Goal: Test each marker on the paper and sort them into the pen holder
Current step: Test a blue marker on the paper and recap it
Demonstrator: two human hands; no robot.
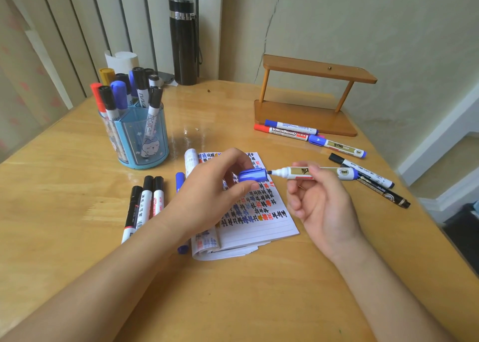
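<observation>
My right hand pinches an uncapped blue marker, held level with its tip pointing left. My left hand grips its blue cap just off the tip, a small gap between them. Both hover over the lined notebook paper, which is covered with several rows of black, blue and red test marks. The blue pen holder stands at the back left with several markers upright in it. Three capped markers lie left of the notebook. Several more markers lie at the right.
A wooden two-tier shelf stands at the back right, against the wall. A black flask stands at the back centre. A blue marker lies partly under my left hand. The table's right edge drops off to the floor.
</observation>
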